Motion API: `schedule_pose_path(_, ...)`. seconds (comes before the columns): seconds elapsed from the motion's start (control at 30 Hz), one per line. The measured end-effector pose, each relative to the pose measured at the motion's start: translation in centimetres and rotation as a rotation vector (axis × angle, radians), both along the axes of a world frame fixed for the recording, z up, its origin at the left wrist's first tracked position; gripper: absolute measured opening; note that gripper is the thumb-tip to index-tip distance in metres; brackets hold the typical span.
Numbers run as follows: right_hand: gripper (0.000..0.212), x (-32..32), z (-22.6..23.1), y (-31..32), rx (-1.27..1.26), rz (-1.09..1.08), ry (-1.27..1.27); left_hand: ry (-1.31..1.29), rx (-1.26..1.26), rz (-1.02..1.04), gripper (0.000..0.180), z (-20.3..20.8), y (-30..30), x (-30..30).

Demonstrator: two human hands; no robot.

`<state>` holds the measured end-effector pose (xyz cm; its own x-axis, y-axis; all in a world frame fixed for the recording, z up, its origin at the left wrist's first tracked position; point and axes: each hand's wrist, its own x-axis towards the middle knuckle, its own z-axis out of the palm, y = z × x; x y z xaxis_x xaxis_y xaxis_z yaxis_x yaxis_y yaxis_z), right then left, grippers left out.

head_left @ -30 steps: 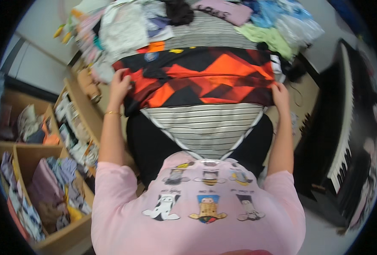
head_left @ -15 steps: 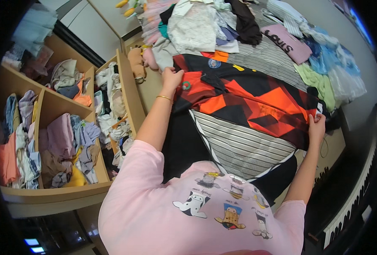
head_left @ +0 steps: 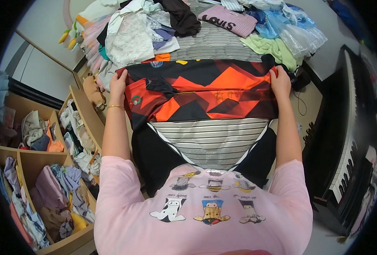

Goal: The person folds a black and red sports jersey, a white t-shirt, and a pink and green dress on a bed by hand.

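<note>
A red, orange and black patterned sports jersey [head_left: 222, 91] stretches sideways before me, folded into a long band with its layers overlapping. My left hand [head_left: 119, 84] pinches its left end near the upper corner. At the opposite end, the upper right corner is gripped by my right hand [head_left: 280, 83]. A small round badge and a yellow mark show along the black upper edge, and a dark bunched piece of fabric lies on the left part. Below the jersey is a grey striped bed cover [head_left: 201, 142].
White lace clothing [head_left: 133, 38] and other garments pile up at the far left. A folded pink knit [head_left: 227, 20], a light green garment [head_left: 273, 49] and blue-white sheer fabric [head_left: 297, 34] lie far right. Wooden drawers [head_left: 37, 155] of clothes stand left; a piano keyboard [head_left: 345, 165] stands right.
My view has turned, so the bed and clothes piles appear farther left and the jersey lies more level. Both hands still hold its ends.
</note>
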<state>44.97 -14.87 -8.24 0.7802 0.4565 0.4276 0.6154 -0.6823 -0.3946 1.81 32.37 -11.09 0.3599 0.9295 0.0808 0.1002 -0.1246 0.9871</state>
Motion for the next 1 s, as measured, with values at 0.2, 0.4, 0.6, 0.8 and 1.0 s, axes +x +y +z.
schedule_pose_path(0.2, 0.029, -0.7, 0.4, 1.1, 0.033, -0.096, 0.052, -0.075, -0.073, -0.033, 0.021, -1.2, 2.3, 0.2)
schedule_pose_path(0.4, 0.025, -1.0, -0.9, 0.8, 0.228, -0.063, -0.120, -0.106, 0.198, 0.144, 0.024, -3.2, 1.2, 0.5)
schedule_pose_path(0.6, 0.038, 1.4, -1.4, 1.6, 0.034, -0.060, -0.128, -0.042, -0.184, 0.049, 0.025, -1.7, 0.4, 0.4)
schedule_pose_path(0.8, 0.038, 5.5, -0.9, 4.0, 0.116, -0.064, 0.190, -0.170, -0.316, 0.007, 0.030, -1.6, 0.9, 0.1)
schedule_pose_path(1.0, 0.049, 3.7, -2.3, 3.6, 0.071, -0.127, -0.230, -0.066, -0.073, 0.086, 0.034, -2.8, 0.5, -1.2)
